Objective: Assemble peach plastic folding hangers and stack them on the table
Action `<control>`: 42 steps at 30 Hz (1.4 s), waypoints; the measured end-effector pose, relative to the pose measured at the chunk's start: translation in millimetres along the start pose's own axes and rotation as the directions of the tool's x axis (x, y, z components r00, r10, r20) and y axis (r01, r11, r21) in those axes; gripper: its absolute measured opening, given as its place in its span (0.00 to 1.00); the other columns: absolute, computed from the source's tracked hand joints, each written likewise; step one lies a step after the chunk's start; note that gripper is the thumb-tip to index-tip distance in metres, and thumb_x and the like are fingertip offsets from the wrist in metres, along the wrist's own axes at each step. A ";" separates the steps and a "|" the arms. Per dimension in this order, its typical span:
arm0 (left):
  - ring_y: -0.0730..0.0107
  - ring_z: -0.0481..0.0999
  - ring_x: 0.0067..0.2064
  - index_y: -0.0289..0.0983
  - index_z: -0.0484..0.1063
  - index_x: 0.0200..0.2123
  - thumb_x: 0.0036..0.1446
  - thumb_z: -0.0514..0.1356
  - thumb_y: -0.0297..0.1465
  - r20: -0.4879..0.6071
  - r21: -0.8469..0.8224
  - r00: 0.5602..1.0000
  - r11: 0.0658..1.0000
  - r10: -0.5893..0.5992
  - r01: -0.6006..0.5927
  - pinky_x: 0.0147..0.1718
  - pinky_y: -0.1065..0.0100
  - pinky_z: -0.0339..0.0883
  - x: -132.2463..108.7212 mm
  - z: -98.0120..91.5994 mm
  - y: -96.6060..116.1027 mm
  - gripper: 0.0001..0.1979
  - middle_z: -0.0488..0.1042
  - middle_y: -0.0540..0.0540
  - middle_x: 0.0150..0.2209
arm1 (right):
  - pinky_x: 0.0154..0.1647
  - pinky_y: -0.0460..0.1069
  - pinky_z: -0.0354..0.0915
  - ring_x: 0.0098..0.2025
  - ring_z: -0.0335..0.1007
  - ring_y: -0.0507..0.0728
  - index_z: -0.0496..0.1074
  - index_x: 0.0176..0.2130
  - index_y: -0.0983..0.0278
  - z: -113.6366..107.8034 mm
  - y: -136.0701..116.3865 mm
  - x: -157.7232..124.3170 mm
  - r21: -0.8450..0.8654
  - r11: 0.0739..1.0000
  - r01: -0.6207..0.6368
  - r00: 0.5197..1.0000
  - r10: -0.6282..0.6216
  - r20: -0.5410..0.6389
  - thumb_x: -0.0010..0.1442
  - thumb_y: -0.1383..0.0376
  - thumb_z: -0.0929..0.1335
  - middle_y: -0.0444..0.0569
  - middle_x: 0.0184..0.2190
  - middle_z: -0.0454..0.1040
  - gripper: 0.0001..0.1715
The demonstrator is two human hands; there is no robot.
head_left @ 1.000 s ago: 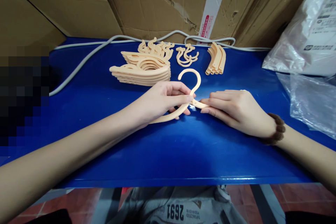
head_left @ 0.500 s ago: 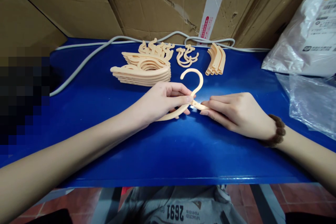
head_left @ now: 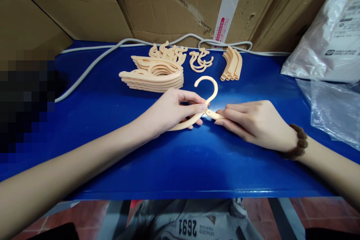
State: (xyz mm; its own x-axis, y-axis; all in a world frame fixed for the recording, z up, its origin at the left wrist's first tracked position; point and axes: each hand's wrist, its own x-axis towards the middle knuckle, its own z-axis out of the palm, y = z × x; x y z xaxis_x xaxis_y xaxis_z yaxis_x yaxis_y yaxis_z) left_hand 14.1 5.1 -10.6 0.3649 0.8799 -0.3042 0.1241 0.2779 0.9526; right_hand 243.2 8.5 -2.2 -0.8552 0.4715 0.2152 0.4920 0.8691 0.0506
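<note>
Over the middle of the blue table, my left hand [head_left: 170, 112] pinches a cream plastic clothes hanger at its joint. The hanger's open hook [head_left: 215, 89] rises above the fingers, curling to the left. One curved arm of the hanger [head_left: 184, 124] runs left beneath my palm. From the same joint a second hanger arm [head_left: 213, 114] goes right into my right hand [head_left: 257, 123], whose thumb and fingers are closed on it. That arm's far end is hidden by the hand. Whether the pieces are fully locked together I cannot tell.
Behind my left hand stands a stack of cream hangers [head_left: 154, 82]. Loose hooks [head_left: 198, 68] and a bundle of curved hanger arms [head_left: 232, 63] lie farther back. A white cable [head_left: 92, 63] crosses the table before cardboard boxes [head_left: 168, 11]. Clear plastic bags [head_left: 317, 52] are at right.
The hanger's hook has tipped slightly lower toward me. Both hands keep their grip in nearly the same place.
</note>
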 end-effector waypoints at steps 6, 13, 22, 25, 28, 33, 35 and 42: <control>0.74 0.81 0.27 0.33 0.80 0.38 0.60 0.65 0.27 0.005 -0.031 0.999 0.998 -0.047 0.048 0.24 0.80 0.73 0.4 0.3 2.8 0.04 0.80 0.49 0.26 | 0.28 0.46 0.55 0.27 0.69 0.50 0.73 0.35 0.65 -0.1 -0.1 -0.5 -0.009 1.000 0.014 1.000 -0.014 -0.017 0.73 0.59 0.57 0.45 0.26 0.74 0.22; 0.74 0.81 0.28 0.33 0.79 0.38 0.60 0.65 0.27 0.012 -0.034 1.000 0.999 -0.028 0.029 0.24 0.80 0.74 -0.4 0.6 1.8 0.04 0.79 0.50 0.26 | 0.27 0.47 0.54 0.27 0.70 0.50 0.74 0.36 0.65 -1.6 -0.6 -1.6 0.012 1.000 0.000 1.000 0.000 0.004 0.74 0.59 0.57 0.45 0.28 0.75 0.23; 0.72 0.82 0.29 0.34 0.80 0.37 0.59 0.66 0.29 -0.019 -0.017 0.998 0.998 -0.054 0.054 0.23 0.80 0.73 -1.2 3.8 0.9 0.04 0.80 0.48 0.28 | 0.26 0.47 0.52 0.25 0.68 0.50 0.73 0.35 0.66 -0.7 -1.2 -1.0 0.034 0.999 -0.013 1.000 0.012 0.018 0.74 0.58 0.57 0.45 0.26 0.73 0.25; 0.72 0.82 0.29 0.34 0.80 0.37 0.59 0.66 0.29 -0.011 -0.009 0.998 0.998 -0.056 0.056 0.23 0.80 0.73 -2.7 4.0 0.5 0.05 0.79 0.48 0.28 | 0.26 0.47 0.52 0.25 0.68 0.50 0.74 0.36 0.65 -0.9 -2.0 -0.9 0.042 0.999 -0.016 1.000 0.015 0.023 0.74 0.57 0.56 0.45 0.26 0.73 0.25; 0.72 0.81 0.29 0.33 0.80 0.37 0.59 0.66 0.29 -0.008 -0.003 0.998 0.998 -0.056 0.056 0.23 0.80 0.73 -2.8 3.4 0.8 0.05 0.79 0.48 0.27 | 0.26 0.47 0.52 0.25 0.67 0.50 0.73 0.36 0.66 -1.4 -2.0 -1.0 0.047 0.999 -0.011 1.000 0.009 0.022 0.74 0.58 0.56 0.46 0.26 0.73 0.24; 0.70 0.81 0.31 0.34 0.79 0.39 0.60 0.64 0.31 0.024 0.052 0.999 0.998 -0.026 0.025 0.24 0.78 0.72 -1.4 2.6 0.2 0.07 0.79 0.47 0.29 | 0.27 0.47 0.54 0.26 0.68 0.50 0.74 0.37 0.65 -2.2 -0.9 -0.5 0.037 0.999 0.003 1.000 -0.004 0.015 0.73 0.59 0.57 0.45 0.26 0.74 0.23; 0.70 0.81 0.31 0.34 0.77 0.39 0.61 0.63 0.33 0.033 0.121 0.999 0.992 0.024 -0.028 0.24 0.77 0.71 -2.3 3.6 -1.1 0.08 0.78 0.48 0.28 | 0.28 0.47 0.55 0.27 0.69 0.50 0.75 0.38 0.65 -2.6 0.1 -0.3 0.042 0.999 0.009 1.000 -0.009 0.019 0.73 0.59 0.58 0.45 0.27 0.74 0.21; 0.75 0.76 0.27 0.38 0.71 0.45 0.66 0.56 0.39 0.088 0.570 0.952 0.769 0.293 -0.289 0.26 0.73 0.62 -13.0 10.9 -3.7 0.12 0.79 0.50 0.38 | 0.32 0.47 0.56 0.29 0.69 0.52 0.76 0.38 0.64 -5.9 5.5 1.3 0.101 0.995 -0.001 1.000 -0.002 0.028 0.71 0.58 0.61 0.46 0.29 0.76 0.18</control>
State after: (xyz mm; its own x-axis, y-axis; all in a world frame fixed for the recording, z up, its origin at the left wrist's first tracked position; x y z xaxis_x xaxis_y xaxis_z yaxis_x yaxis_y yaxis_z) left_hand 19.0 -11.5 -10.2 0.4646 0.8854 -0.0114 0.5160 -0.2602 0.8161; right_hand 245.8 13.0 4.1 -0.8601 0.4741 0.1880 0.4740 0.8792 -0.0487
